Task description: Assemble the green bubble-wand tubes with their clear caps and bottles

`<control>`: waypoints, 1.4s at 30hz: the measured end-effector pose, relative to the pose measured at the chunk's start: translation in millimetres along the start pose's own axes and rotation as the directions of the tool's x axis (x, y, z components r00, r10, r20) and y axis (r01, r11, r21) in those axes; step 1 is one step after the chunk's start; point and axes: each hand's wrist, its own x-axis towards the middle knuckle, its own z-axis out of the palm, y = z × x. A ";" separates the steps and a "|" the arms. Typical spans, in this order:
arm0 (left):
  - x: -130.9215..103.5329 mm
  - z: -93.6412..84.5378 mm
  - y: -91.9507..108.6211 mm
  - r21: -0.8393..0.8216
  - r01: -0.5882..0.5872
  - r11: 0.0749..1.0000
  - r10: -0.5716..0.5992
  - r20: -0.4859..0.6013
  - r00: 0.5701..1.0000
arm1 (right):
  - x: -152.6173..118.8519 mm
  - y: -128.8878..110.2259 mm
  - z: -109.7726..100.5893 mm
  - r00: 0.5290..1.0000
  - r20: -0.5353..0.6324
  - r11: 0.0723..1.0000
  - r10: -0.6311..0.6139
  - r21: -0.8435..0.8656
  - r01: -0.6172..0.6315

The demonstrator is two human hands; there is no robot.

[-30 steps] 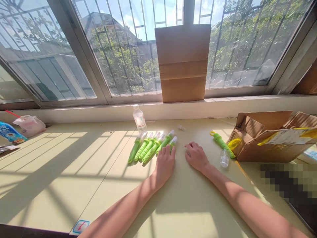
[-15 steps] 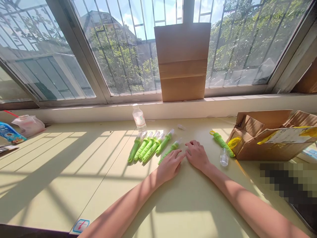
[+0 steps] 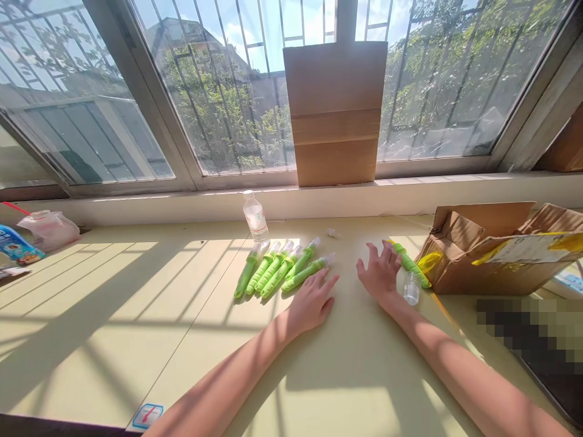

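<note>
Several green tubes with clear caps lie side by side on the pale table, among them a green tube (image 3: 268, 270) in the middle of the row. The rightmost tube of the row (image 3: 303, 274) lies at a slant, and my left hand (image 3: 314, 298) rests at its near side with fingers spread. My right hand (image 3: 379, 271) is open, its fingers apart beside another green tube (image 3: 411, 265) with a yellow loop. A clear cup-like cap (image 3: 412, 289) stands just right of my right wrist. A small clear piece (image 3: 334, 233) lies farther back.
An open cardboard box (image 3: 505, 261) sits at the right, with a dark pixelated object near it. A clear bottle (image 3: 255, 215) stands behind the row. A cardboard sheet (image 3: 337, 115) leans on the window. At far left are a pink bag (image 3: 50, 229) and a blue packet (image 3: 17, 246).
My right hand has moved right, away from my left hand, to the tube near the box. The rightmost tube of the row has shifted left, and my left hand has opened beside it.
</note>
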 end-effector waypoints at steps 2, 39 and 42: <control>0.0 1.3 -0.7 -0.008 0.016 1.000 -0.016 -0.012 1.000 | 5.6 8.8 4.7 0.995 0.004 0.994 0.104 -0.037 -0.104; -0.2 7.3 -3.1 -0.053 0.076 0.996 -0.077 -0.014 0.997 | -16.2 -22.3 -17.2 0.944 0.178 0.935 -0.278 0.273 0.224; 0.6 5.7 -2.6 -0.054 0.076 0.996 -0.076 0.003 0.997 | -18.7 -19.6 -18.7 0.900 0.159 0.843 -0.407 0.446 0.302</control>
